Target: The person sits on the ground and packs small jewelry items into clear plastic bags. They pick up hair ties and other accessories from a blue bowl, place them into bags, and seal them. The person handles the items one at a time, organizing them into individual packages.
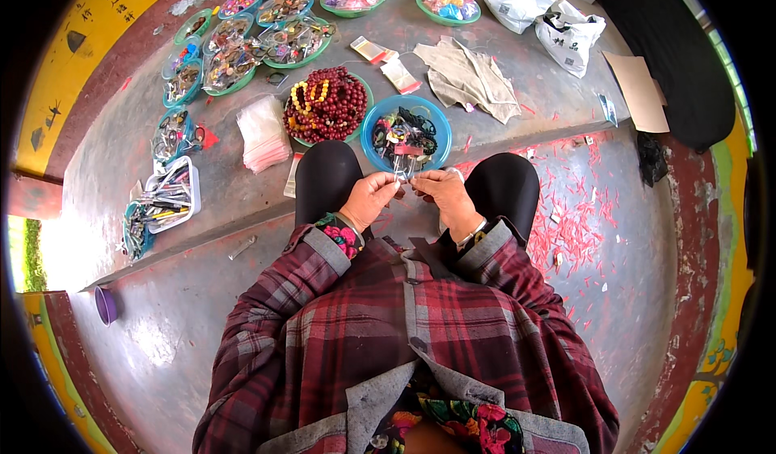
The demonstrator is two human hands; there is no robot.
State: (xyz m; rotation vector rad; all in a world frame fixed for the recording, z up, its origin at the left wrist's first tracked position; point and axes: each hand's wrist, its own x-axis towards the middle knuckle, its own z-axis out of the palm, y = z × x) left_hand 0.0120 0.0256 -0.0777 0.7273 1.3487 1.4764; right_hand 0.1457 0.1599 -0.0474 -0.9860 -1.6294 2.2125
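Grey slab (517,90) serves as workbench w/ bowls in easy reach. Bead dish (327,106) & blue bowl (406,135) sit just past the knees. Left hand (370,199) & right hand (440,199) close together, each pinching one end of a small clear bag (404,171), held over the lap near the blue bowl, prob. for filling.

Packages and a sign on the grey ledge

A stack of clear plastic sachets (263,133) lies left of the bead dish. Two small flat packets (386,63), clear with red and yellow, lie mid-ledge. Two white plastic bags with dark print (543,15) sit at the far right, a brown cardboard sheet (641,92) beside them. A yellow sign with black marks (81,33) runs along the left.
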